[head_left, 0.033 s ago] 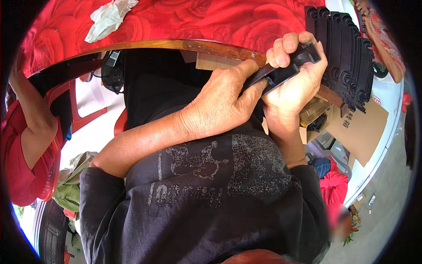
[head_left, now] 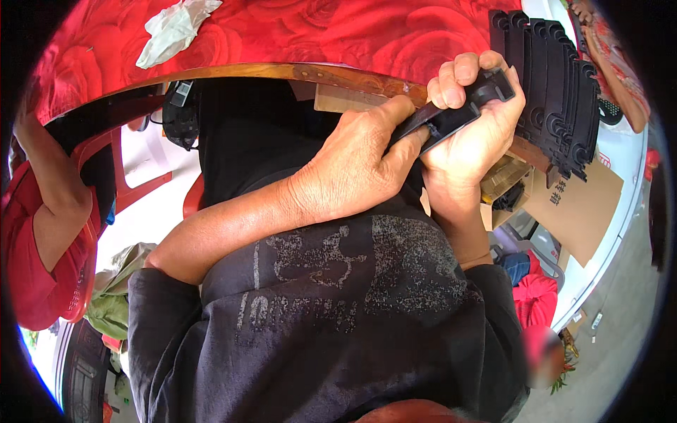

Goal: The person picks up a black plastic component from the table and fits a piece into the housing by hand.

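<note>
A long black plastic part [head_left: 455, 120] with a channel and a rounded end is held slantwise in front of me, off the near edge of the table. My right hand [head_left: 479, 123] wraps round its upper right end, fingers curled over the top. Gripping the lower left end is my left hand [head_left: 363, 155], with its thumb and fingers closed on the part. That end is partly hidden by the left fingers. Close beyond my right hand, several black plastic parts [head_left: 550, 92] of like look lie in an overlapping row at the table's right end.
A red rose-patterned cloth covers the table [head_left: 296, 35], with a crumpled white tissue [head_left: 176, 32] at its left. Below right stand an open cardboard box [head_left: 504, 180] and a flat cardboard piece [head_left: 585, 211]. Other people sit left and right; a red chair [head_left: 116, 166] is at left.
</note>
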Available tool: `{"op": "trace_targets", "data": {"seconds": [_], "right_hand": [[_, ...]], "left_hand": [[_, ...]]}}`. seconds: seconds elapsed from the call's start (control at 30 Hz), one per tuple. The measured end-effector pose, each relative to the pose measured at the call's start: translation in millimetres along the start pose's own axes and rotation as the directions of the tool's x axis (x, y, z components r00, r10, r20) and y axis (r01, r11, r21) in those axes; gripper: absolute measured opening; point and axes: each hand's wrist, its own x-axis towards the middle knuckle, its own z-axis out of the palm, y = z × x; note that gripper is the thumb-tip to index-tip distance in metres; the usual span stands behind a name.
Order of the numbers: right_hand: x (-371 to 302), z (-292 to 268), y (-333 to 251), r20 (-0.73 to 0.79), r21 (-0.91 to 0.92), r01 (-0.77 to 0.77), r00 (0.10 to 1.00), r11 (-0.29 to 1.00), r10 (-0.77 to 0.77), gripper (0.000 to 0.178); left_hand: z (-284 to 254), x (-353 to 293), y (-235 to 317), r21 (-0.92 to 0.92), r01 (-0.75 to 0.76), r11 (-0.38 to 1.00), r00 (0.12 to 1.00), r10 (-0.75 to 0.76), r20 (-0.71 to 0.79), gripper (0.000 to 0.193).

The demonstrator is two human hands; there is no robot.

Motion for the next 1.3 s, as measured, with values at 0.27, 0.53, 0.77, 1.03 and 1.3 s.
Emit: {"op": "trace_targets", "data": {"seconds": [0.27,0.53,0.77,1.03,1.3], "right_hand": [[-1,-1,0,-0.022,-0.004,0.002,1.0,1.0,-0.002,0.035],[0,0,1,-0.058,0.02,-0.02,0.998,1.0,0.021,0.035],[-1,0,0,-0.037,0.023,-0.034,0.999,0.999,0.035,0.035],[-2,6,3,0.009,0.035,-0.014,1.0,0.999,0.014,0.036],[-2,13,4,0.008,0.017,-0.009,1.0,1.0,0.009,0.033]], "left_hand": [[-1,1,-4,-0.069,0.037,0.997,0.998,-0.033,0.055,0.023],[-2,1,-4,-0.001,-0.011,1.0,0.999,0.011,0.038,0.022],[-2,0,-3,-0.023,-0.026,0.999,0.999,0.026,0.037,0.022],[-8,-3,-3,-0.147,0.013,0.989,0.997,-0.003,0.072,0.025],[-7,0,-4,-0.105,0.008,0.994,0.999,-0.003,0.048,0.02]]}}
